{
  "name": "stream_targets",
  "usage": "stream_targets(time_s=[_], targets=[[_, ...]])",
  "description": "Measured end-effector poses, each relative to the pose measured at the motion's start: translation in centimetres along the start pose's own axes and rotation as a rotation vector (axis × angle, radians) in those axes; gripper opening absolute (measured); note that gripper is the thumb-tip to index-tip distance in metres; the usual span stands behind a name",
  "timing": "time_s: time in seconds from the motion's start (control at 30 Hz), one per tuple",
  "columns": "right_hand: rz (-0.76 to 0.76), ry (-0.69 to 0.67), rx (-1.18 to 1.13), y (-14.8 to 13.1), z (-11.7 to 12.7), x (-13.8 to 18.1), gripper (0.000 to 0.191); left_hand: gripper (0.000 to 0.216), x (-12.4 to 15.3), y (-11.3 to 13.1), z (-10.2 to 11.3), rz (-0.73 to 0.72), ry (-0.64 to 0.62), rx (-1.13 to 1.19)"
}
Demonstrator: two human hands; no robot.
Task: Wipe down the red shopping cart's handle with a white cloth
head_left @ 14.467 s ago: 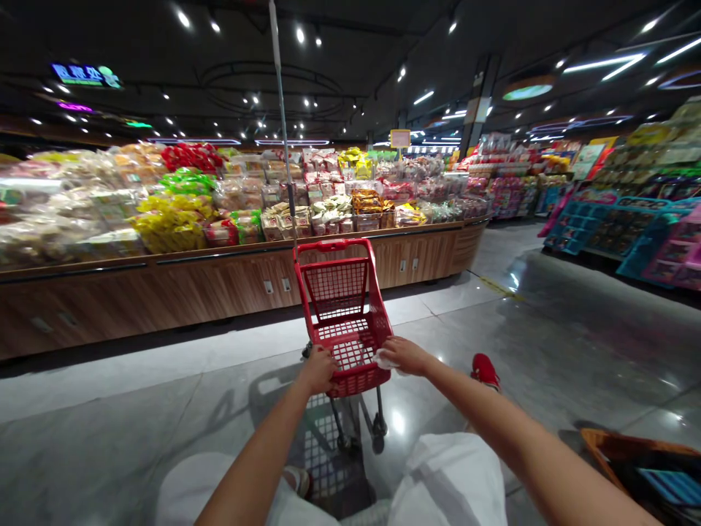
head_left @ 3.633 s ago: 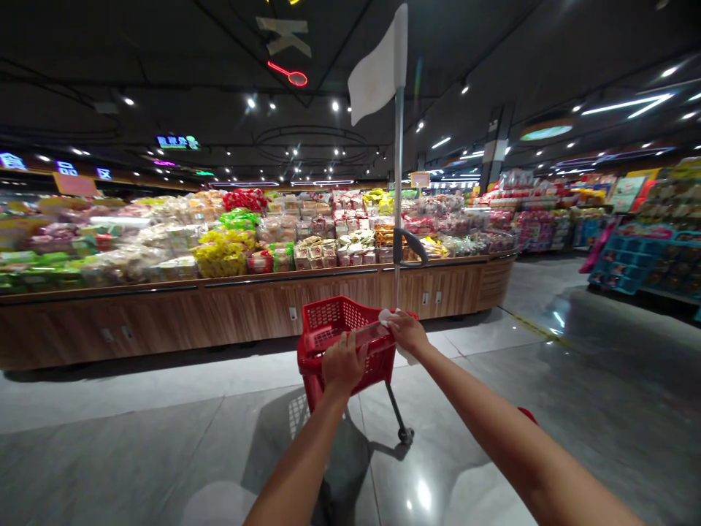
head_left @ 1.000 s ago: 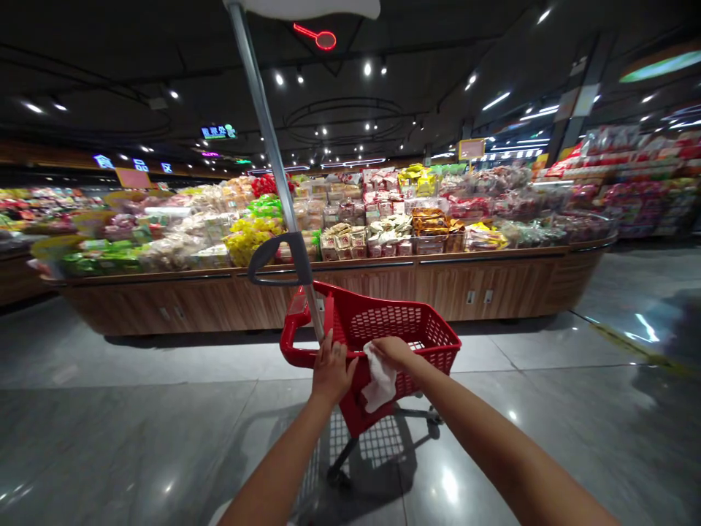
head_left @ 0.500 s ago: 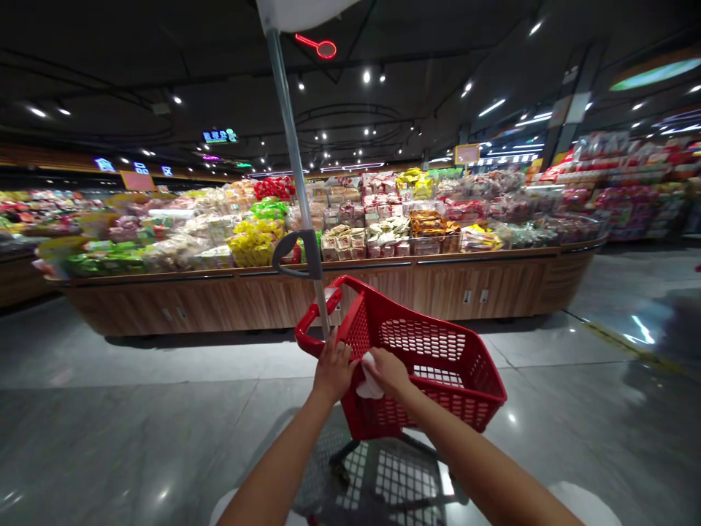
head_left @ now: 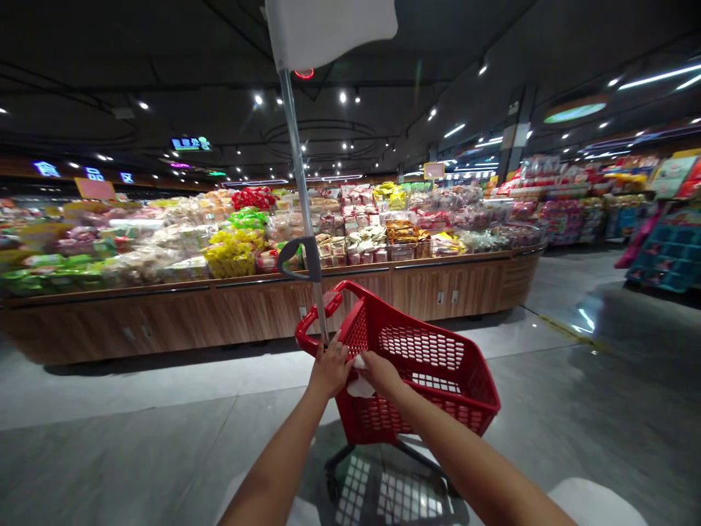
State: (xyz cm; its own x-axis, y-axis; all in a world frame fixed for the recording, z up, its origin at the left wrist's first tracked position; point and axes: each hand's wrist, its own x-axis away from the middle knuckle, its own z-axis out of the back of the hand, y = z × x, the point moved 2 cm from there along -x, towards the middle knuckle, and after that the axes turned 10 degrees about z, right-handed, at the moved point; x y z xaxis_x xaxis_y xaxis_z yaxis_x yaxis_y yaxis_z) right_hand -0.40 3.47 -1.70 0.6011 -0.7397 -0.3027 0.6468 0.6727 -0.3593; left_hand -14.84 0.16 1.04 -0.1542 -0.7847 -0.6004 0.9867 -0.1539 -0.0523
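A red plastic shopping cart [head_left: 438, 405] stands in front of me, its basket pointing right. My left hand [head_left: 330, 369] is closed over the cart's near rim by the handle, at the foot of a grey metal pole [head_left: 300, 164]. This pole rises upright with a slight lean, with a dark grey loop grip [head_left: 312, 259] and a white panel [head_left: 334, 33] at its top. My right hand [head_left: 383, 376] is closed around a crumpled white tissue [head_left: 361, 387] and rests against the same rim. Inside, the visible part of the basket shows only red grid walls.
Beyond the cart runs a long wooden display counter [head_left: 350, 292] heaped with packaged snacks [head_left: 364, 237]. More shelves of goods [head_left: 567, 212] and a teal display stand [head_left: 668, 248] are at the right. The floor [head_left: 596, 394] is grey and shiny, with a yellow line.
My view has turned right, so the counter and signs sit further left and the teal stand shows. More of the white panel is visible. Both hands keep their places on the cart.
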Motion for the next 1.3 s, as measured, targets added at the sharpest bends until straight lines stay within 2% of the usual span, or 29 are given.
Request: stream_targets(time_s=[0.23,0.33,0.43,0.57,0.67,0.73,0.8,0.93,1.03,1.13,1.2,1.3], targets=[[-0.121,-0.071,0.090,5.8,2.2,8.0,0.029,0.022,-0.3,0.5,0.0,0.045,-0.025,-0.014],[-0.218,-0.047,0.141,5.9,2.8,9.5,0.032,0.022,-0.4,1.3,0.0,0.051,-0.029,-0.008],[-0.197,-0.014,0.165,3.5,2.5,7.7,0.032,0.022,-0.4,2.1,0.1,0.067,-0.013,-0.010],[-0.029,0.074,0.116,-0.4,1.5,3.3,0.038,0.023,-0.3,2.6,0.4,0.072,-0.011,-0.013],[-0.017,0.049,0.103,-1.0,1.3,2.6,0.029,0.023,0.0,2.4,0.6,0.072,-0.015,0.000],[-0.041,0.004,0.102,0.2,1.6,4.1,0.024,0.022,0.2,2.3,0.7,0.070,-0.024,-0.008],[-0.083,-0.006,0.101,2.4,2.3,7.0,0.024,0.022,0.4,2.2,0.8,0.070,-0.034,-0.022],[-0.165,0.043,0.193,7.8,4.0,13.8,0.026,0.021,0.4,2.6,0.8,0.074,-0.028,-0.041],[-0.268,0.106,0.292,10.2,4.9,16.4,0.031,0.023,0.1,3.4,0.6,0.083,-0.015,-0.051],[-0.278,0.090,0.205,9.1,4.7,14.5,0.029,0.024,-0.1,4.8,0.4,0.104,0.001,-0.034],[-0.191,0.086,0.110,6.6,4.0,11.3,0.029,0.024,-0.2,5.7,0.2,0.110,0.008,-0.016],[-0.055,0.165,0.053,2.6,2.9,6.2,0.038,0.022,-0.3,6.8,0.0,0.097,0.002,0.015]])
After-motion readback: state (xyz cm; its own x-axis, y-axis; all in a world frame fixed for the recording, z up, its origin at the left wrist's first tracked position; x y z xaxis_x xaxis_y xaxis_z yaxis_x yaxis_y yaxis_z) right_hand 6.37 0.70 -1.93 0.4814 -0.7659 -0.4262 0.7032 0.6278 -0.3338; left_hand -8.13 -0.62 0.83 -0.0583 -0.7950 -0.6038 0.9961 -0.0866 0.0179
